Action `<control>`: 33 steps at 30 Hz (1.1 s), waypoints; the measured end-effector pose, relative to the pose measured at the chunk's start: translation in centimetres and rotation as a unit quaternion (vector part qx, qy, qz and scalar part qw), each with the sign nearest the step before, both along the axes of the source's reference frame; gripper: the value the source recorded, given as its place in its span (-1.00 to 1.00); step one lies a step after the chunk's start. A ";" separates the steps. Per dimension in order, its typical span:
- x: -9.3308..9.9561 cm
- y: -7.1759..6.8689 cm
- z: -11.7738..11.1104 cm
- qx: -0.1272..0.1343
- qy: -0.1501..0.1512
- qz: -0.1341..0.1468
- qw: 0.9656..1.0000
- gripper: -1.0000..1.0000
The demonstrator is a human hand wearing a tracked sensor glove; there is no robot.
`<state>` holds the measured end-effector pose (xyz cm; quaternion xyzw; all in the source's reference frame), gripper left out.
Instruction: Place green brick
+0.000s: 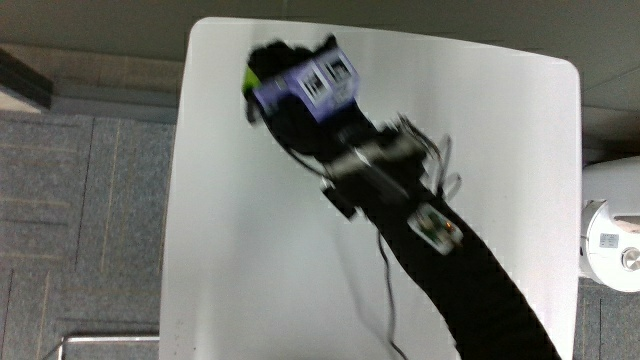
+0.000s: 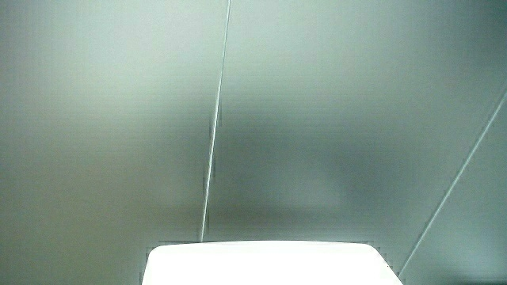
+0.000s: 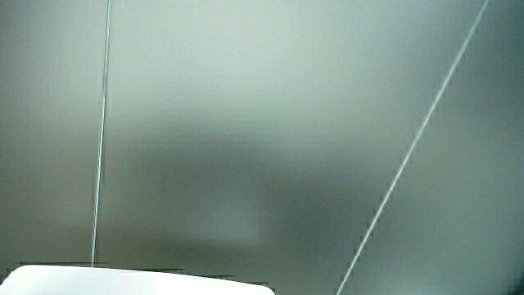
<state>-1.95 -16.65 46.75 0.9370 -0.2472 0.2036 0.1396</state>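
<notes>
The hand [image 1: 290, 85] reaches out over the white table [image 1: 250, 260], near the table's edge that lies farthest from the person. Taking the table top as a clock face with six o'clock at the person, the hand sits at about eleven o'clock. Its black glove is blurred, and the small patterned cube [image 1: 318, 85] on its back shows purple-blue faces with dark square markings.

The green brick [image 1: 249, 76] shows only as a sliver of bright yellow-green at the hand's outer side, toward ten o'clock from the cube. The fingers seem to be closed around the brick, with most of it hidden under the glove; whether it touches the table or is held just above it I cannot tell.

The forearm [image 1: 470, 270] runs from the hand toward five o'clock, in a black sleeve. A wrist-mounted device [image 1: 385, 160] with metal parts and thin looping wires sits just past the glove, and a small pale module [image 1: 436, 226] with an orange dot is strapped farther along the sleeve. A thin cable [image 1: 386, 290] hangs from the forearm and trails over the table toward the person.

Off the table, at about three o'clock, stands a white rounded appliance [image 1: 610, 230] on the grey carpet [image 1: 80, 200].

Both side views show only a pale wall [image 2: 317, 119] [image 3: 246, 123] with a strip of the table's edge [image 2: 261, 265] [image 3: 131, 280] below it; neither hand nor brick appears there.
</notes>
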 end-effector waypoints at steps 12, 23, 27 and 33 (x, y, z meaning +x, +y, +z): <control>-0.8 0.3 0.8 -0.047 0.037 0.016 0.998 0.00; -0.5 0.7 3.1 -0.056 0.046 0.012 0.997 0.00; -0.3 0.9 3.0 -0.049 0.043 0.010 0.998 -0.15; 0.2 1.0 3.4 -0.052 0.049 0.009 0.997 -0.37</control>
